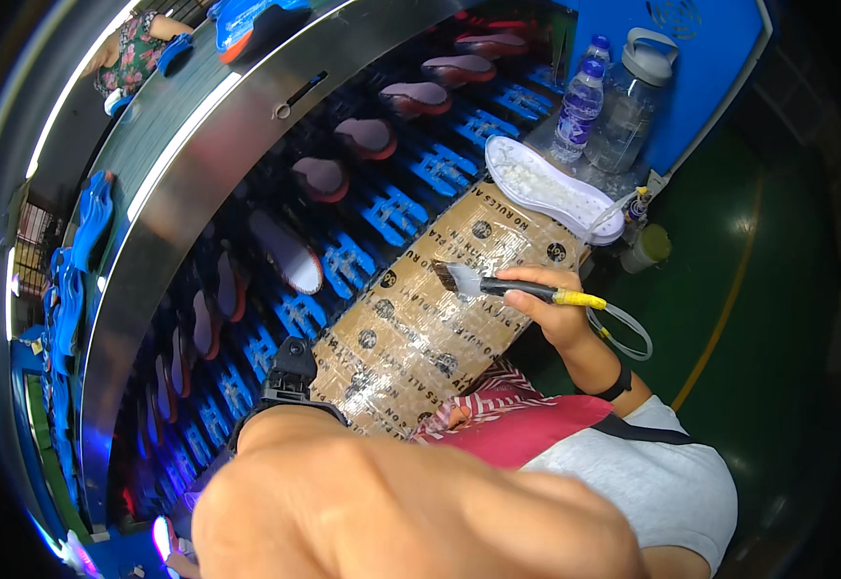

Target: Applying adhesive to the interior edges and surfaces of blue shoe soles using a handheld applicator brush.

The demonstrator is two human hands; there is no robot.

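My right hand (pixel 556 314) is closed around the black-and-yellow handle of a flat brush (pixel 517 289). A clear thin tube (pixel 636 328) loops from the handle's yellow end. The dark-tipped bristles lie over a bench top (pixel 411 338) covered with brown printed paper and shiny clear film. Very close at the bottom, my left hand (pixel 411 507) is large and blurred, its bent back toward the view and its fingers hidden. A black strap with a black mount (pixel 290 372) sits at that wrist. Beyond the brush lies a white shoe sole (pixel 556 188) with white residue inside.
Alongside the bench, a curved machine carries several blue holders (pixel 396 214) and shoe soles (pixel 416 99). A labelled water bottle (pixel 579 111) and a large clear jug (pixel 626 111) stand by a blue panel (pixel 720 77). Another person (pixel 136 53) is at the upper left.
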